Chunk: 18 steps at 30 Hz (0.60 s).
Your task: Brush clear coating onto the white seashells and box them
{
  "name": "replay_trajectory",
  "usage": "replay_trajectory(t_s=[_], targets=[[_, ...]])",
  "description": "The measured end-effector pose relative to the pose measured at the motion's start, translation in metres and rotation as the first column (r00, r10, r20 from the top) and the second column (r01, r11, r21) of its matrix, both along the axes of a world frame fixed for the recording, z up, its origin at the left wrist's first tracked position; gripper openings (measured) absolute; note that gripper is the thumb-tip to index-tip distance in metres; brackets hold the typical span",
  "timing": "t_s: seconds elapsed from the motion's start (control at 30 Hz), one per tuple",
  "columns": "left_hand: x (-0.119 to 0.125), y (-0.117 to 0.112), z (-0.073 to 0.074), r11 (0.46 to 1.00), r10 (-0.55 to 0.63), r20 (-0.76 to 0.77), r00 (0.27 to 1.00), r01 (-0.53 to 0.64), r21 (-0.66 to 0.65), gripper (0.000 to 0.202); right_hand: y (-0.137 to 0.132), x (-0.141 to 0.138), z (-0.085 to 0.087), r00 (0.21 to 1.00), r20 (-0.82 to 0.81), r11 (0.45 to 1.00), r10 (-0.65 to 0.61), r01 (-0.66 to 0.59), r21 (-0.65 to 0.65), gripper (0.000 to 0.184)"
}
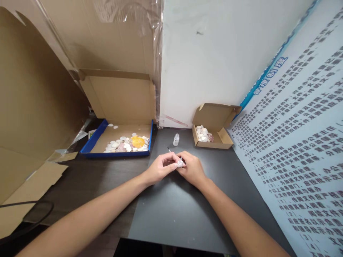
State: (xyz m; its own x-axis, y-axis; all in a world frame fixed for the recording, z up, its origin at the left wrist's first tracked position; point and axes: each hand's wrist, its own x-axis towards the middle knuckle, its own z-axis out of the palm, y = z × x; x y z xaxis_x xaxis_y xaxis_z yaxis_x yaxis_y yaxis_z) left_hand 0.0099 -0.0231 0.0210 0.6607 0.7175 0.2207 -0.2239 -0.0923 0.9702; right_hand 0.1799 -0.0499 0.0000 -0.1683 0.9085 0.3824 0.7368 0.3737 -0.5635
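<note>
While both hands meet over the dark mat on the counter, the work seems to be partway through, though how many pieces are finished cannot be read from this view. The left hand is closed in a pinch around a small ridged shell, holding it just above the mat. The right hand is curled shut against it from the 3 o'clock side and appears to grip a thin brush whose dark tip pokes out toward 11 o'clock; the grip itself is mostly hidden by the fingers.

At 12 o'clock from the hands, near but apart, a small glass bottle stands upright with its cap apparently off. At 1 o'clock sits a small cardboard box with its flaps open and a modest heap of shells inside. At 10 o'clock a blue tray carries many more pale shells and one yellow-orange piece, spread loosely.

My judgement: one shell is being treated now, and both containers hold plenty of shells, so a good deal may remain. Which pile is finished stock and which is waiting cannot be told.
</note>
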Motion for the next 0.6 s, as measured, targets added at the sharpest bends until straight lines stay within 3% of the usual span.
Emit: replay_trajectory(t_s=[0.2,0.37,0.47,0.6], targets=[[-0.001,0.005,-0.004,0.980,0.144,0.033,0.989,-0.138,-0.142,0.016,-0.004,0.016,0.011,0.976,-0.138,0.986,-0.169,0.168,-0.022,0.021],[-0.003,0.023,-0.010,0.907,0.141,0.020,0.990,-0.121,-0.403,0.020,-0.012,0.023,0.019,0.937,-0.330,0.984,-0.113,0.152,0.095,0.022],[-0.005,0.028,-0.011,0.900,0.119,-0.024,0.993,-0.118,-0.419,0.022,-0.014,0.019,0.017,0.940,-0.337,0.987,-0.059,0.105,0.121,0.022],[-0.005,0.027,-0.010,0.910,0.116,-0.076,0.990,-0.137,-0.390,0.023,-0.012,0.017,0.014,0.948,-0.306,0.983,-0.089,0.133,0.125,0.017]])
